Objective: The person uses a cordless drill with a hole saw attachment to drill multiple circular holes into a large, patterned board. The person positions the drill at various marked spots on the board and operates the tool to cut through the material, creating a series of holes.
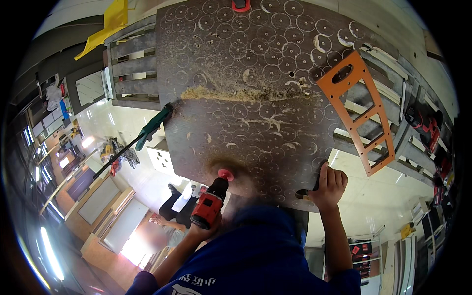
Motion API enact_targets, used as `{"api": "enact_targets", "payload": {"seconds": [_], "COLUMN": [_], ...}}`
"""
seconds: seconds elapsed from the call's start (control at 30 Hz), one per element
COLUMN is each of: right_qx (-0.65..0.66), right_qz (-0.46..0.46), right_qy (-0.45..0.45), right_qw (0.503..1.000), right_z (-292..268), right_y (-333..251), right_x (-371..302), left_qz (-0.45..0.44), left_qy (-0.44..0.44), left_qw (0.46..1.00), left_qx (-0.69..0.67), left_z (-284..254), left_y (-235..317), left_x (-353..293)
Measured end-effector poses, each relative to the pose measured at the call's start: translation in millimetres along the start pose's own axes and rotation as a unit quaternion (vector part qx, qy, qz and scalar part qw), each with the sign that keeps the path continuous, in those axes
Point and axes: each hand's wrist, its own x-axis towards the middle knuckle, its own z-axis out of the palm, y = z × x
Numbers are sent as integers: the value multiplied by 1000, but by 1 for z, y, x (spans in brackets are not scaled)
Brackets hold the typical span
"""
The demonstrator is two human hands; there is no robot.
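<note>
My left hand (200, 232) is wrapped round the grip of a red and black cordless drill (207, 204). The drill's round red bit (225, 175) meets the near left part of a dark brown board (290, 162), with brown dust blurred around it. Scribed circles, many with small centre holes, cover the board. At the near right edge, my right hand (330, 187) closes on the board's rim, fingers curled and thumb side up. Beside it sits a small dark fitting (303, 193), partly hidden. A ridge of sawdust (236, 94) runs across the middle.
A green bar clamp (155, 127) grips the left edge; a red clamp (241, 5) sits at the far edge. An orange template (363, 115) with cutouts lies over the right side. Slatted grey pallets (135, 64) flank the board. Another person (172, 216) sits at lower left.
</note>
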Motion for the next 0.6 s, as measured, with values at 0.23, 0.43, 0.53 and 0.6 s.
{"api": "enact_targets", "payload": {"seconds": [0.23,0.43,0.53,0.6], "right_qx": [-20,-30,-27,-31], "right_qz": [4,-20,-8,-9], "right_qy": [-60,-25,-1,20], "right_qw": [998,999,1000,999], "right_z": [-1,-1,-9,3], "right_y": [0,-5,-13,-11], "right_x": [-1,1,-14,-7], "left_qz": [-137,-190,-159,-44], "left_qy": [-13,16,-13,46], "left_qw": [990,980,968,997], "left_qx": [19,-58,-196,-52], "left_z": [47,58,40,32], "left_y": [-79,-66,-33,-29], "left_x": [37,24,17,33]}}
